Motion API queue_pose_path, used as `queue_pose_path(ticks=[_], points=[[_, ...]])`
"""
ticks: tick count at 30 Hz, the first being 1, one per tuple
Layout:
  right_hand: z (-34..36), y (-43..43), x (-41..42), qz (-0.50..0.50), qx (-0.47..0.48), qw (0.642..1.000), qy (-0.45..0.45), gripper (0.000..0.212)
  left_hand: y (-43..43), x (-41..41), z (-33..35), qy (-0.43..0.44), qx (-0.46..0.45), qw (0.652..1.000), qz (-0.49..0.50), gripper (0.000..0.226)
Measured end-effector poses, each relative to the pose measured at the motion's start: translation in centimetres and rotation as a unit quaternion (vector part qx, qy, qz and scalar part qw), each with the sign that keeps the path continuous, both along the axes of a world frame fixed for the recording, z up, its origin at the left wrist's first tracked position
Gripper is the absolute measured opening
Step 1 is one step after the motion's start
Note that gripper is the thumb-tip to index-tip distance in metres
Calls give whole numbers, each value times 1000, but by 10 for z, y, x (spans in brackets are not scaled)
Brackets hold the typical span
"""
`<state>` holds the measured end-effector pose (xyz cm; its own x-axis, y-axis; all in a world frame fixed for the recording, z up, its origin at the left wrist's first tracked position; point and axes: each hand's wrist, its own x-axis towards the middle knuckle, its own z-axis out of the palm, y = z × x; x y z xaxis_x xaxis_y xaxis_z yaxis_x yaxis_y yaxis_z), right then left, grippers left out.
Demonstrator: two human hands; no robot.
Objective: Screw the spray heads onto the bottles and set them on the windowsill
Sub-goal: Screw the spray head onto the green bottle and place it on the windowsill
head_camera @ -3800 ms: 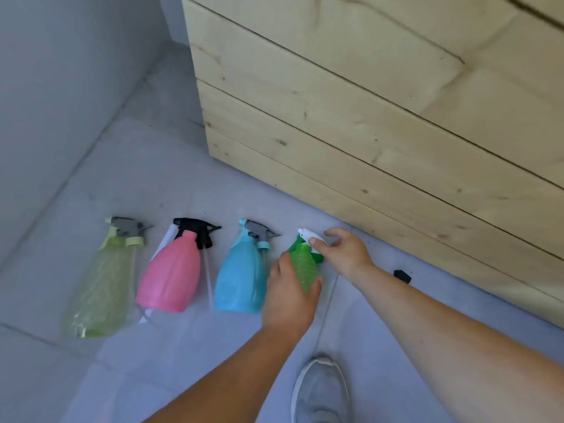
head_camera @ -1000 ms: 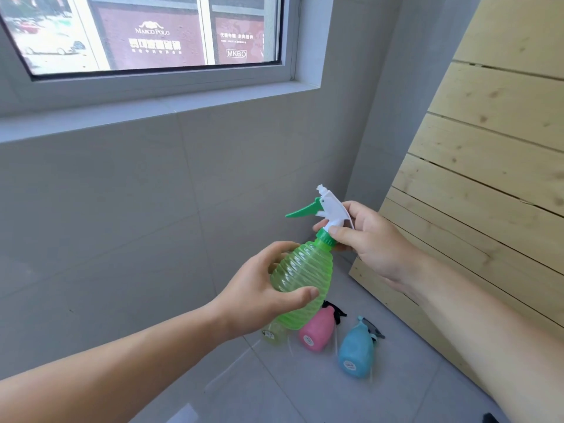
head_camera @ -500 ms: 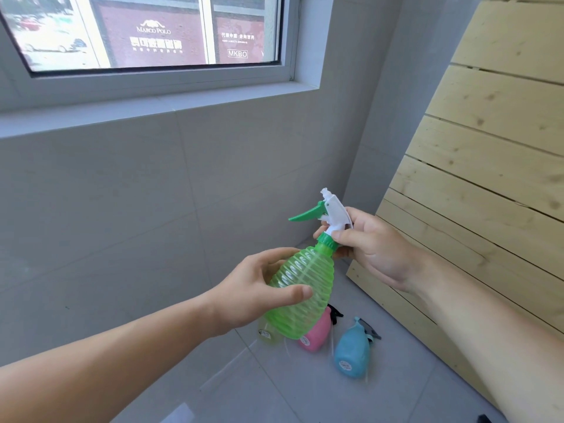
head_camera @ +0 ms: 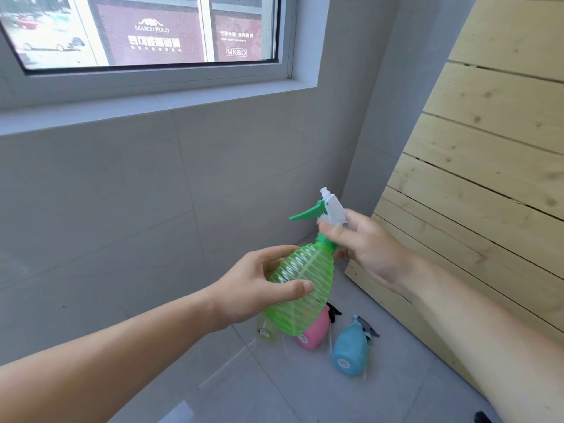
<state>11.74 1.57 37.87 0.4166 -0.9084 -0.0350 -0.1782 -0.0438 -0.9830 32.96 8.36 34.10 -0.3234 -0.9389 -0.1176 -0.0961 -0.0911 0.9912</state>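
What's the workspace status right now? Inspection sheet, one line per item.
Surface: grey tiled floor; windowsill bare where visible.
Job's things: green bottle held in the air, white spray head on its neck; pink bottle, blue bottle and pale yellow bottle lying on the floor.
Clutter: small black object at bottom edge, unidentifiable.
Grippers: left hand around the green bottle's body; right hand at the collar.
Cables: nothing seen.
Surroundings: window, tiled wall, wooden planks on the right.
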Motion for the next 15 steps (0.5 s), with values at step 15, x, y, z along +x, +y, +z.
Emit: queue_pose_path(ticks=[15], points=[[0,0,4,-12,-22,999,33,44,-2,1,1,-24,-5,1000,-9,72]])
